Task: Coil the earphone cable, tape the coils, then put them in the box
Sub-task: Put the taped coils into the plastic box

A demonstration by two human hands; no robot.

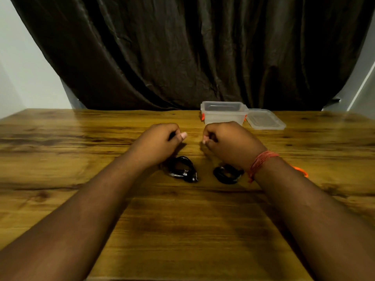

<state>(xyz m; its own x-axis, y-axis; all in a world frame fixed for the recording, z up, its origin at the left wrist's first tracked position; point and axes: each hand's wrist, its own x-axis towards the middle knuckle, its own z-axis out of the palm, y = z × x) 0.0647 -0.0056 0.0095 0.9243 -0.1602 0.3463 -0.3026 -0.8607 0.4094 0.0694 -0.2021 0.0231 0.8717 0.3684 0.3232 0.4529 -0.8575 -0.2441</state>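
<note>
Two black earphone coils lie side by side on the wooden table [182, 230]. The left coil [187, 175] shows small silver parts. The right coil [220, 176] is partly hidden under my right wrist. My left hand [160, 142] and my right hand [229, 142] hover just beyond the coils, both curled into fists with thumbs facing each other across a small gap. I see nothing held in either fist. The clear plastic box [223, 116] with orange latches stands open behind my right hand.
The box's clear lid [265, 119] lies flat on the table to the right of the box. A small orange thing [302, 171] peeks out beside my right forearm. A dark curtain [182, 47] hangs behind the table's far edge.
</note>
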